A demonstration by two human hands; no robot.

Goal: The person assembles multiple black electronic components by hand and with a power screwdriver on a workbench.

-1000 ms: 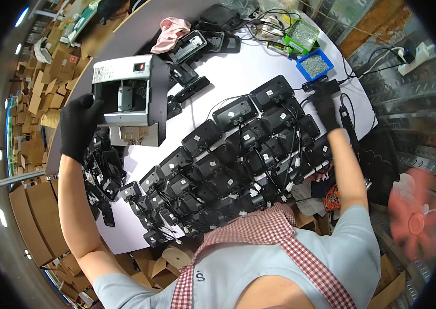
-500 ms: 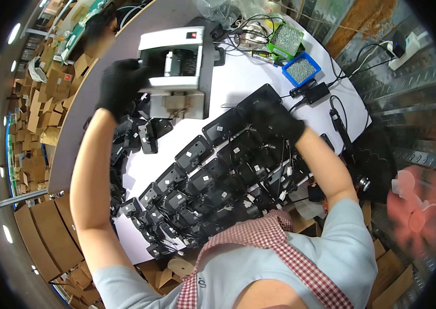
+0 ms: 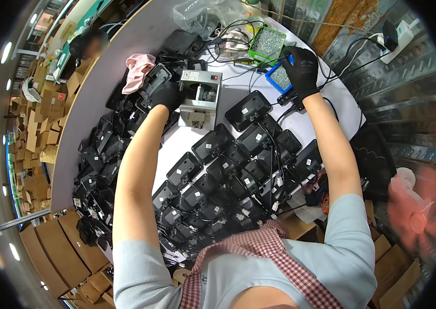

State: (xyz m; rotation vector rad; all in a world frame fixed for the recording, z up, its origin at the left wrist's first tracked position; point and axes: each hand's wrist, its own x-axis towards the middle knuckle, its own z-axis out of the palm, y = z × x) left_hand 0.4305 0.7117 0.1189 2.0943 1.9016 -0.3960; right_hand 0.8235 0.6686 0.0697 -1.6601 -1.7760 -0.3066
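My left hand [image 3: 168, 95], in a black glove, is closed at the left side of a grey metal screw feeder [image 3: 200, 77] with a red switch. The feeder has an open bay with loose screws inside; its fingers-side edge is partly hidden by the glove. Farther right, my black-gloved right hand [image 3: 303, 69] closes over the right edge of a blue tray [image 3: 270, 77] filled with small screws. Part of that tray lies hidden beneath the fingers. Just behind it stands a green tray [image 3: 268, 44] of similar screws.
Rows of black plastic housings [image 3: 213, 144] with cables cover the near table. More black parts [image 3: 99, 149] pile up at left beside a pink cloth [image 3: 138, 72]. A clear plastic bag [image 3: 197, 18] lies at the back. A red fan [image 3: 419, 206] spins at right; another person [image 3: 89, 45] is far left.
The screw feeder has come down from a raised position toward the table, moving right with my left hand. My right hand has gone from the black housings to the blue tray.
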